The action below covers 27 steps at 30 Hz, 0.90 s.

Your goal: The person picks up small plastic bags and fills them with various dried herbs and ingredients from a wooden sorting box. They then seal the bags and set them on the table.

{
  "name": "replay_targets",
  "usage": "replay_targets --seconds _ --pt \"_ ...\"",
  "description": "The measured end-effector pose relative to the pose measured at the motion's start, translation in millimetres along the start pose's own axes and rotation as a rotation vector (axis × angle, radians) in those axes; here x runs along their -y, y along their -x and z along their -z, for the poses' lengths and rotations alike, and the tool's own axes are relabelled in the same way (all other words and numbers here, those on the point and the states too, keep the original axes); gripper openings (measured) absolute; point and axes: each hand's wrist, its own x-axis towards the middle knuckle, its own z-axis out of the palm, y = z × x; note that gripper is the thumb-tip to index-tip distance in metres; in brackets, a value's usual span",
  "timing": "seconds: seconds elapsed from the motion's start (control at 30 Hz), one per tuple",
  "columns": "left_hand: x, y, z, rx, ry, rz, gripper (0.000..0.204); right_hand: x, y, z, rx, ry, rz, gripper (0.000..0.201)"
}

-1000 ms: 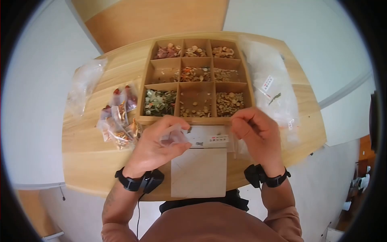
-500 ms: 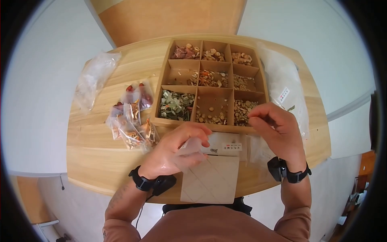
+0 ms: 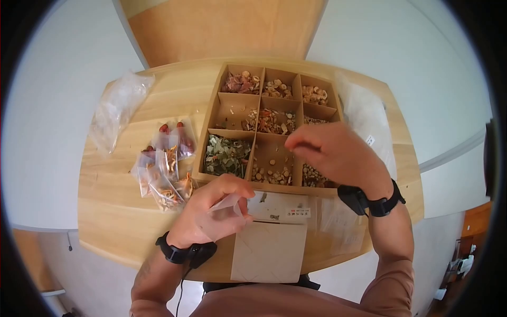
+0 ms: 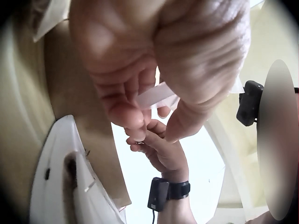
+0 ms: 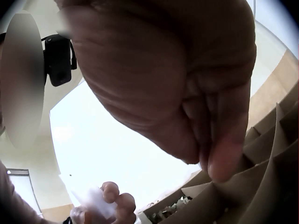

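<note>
Room: white panels [image 3: 68,105] at both sides, a tan wooden panel [image 3: 222,31] beyond the far edge of the table
Table: pale wood top [image 3: 113,224] with curved edges, the person seen along its near side
Compartment box: brown divided box [image 3: 266,187], three by three, in the middle of the table; green leaves [image 3: 227,156] lie front left, round slices [image 3: 274,175] front centre, mixed orange and pale bits [image 3: 275,122] in the centre
Left hand: the left hand [image 3: 194,212] is in front of the box, thumb and fingers curled round a small clear bag [image 3: 224,212], whose mouth gapes
Right hand: the right hand [image 3: 343,156] hangs over the box, fingers bent, thumb and fingertips together above the front centre compartment (whether anything sits between the tips, I cannot tell); it partly hides the front right compartment
Filled packets: several small packets [image 3: 166,196] in a cluster, left of the box
Card: a white printed card [image 3: 282,205] just in front of the box, a pale square sheet [image 3: 269,252] on its near side
Loose plastic: a crumpled clear bag [image 3: 119,112] far left, clear plastic [image 3: 369,119] right of the box, flat bags [image 3: 340,224] near the card
Wrists: a black strapped device on each
</note>
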Motion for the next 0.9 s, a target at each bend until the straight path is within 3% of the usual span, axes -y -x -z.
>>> replay_targets --seconds 0.13,0.33,0.53,0.63,0.83,0.9 --pt "-2.0 2.4 2.3 -0.004 -0.039 0.032 0.041 -10.6 -6.5 -18.2 0.233 0.177 0.106 0.019" --pt "2.9 -2.7 7.4 -0.013 -0.097 -0.016 0.042 -19.6 -21.1 -41.2 0.371 0.434 0.192 0.014" --pt "4.0 -3.9 10.2 -0.054 -0.116 0.004 0.041 -31.6 -36.1 -48.7 0.446 0.116 0.191 0.014" --pt "10.6 -3.1 10.5 -0.082 -0.094 -0.010 0.038 -40.9 -52.7 -50.3 0.437 0.067 0.173 0.012" --pt "13.4 -2.1 7.0 -0.134 -0.060 -0.002 0.042 -47.2 -54.4 -58.8 0.488 -0.092 0.423 0.010" --pt "10.5 -2.8 9.4 -0.109 -0.100 0.003 0.041 -45.6 -60.3 -45.0 0.565 0.037 0.340 0.018"
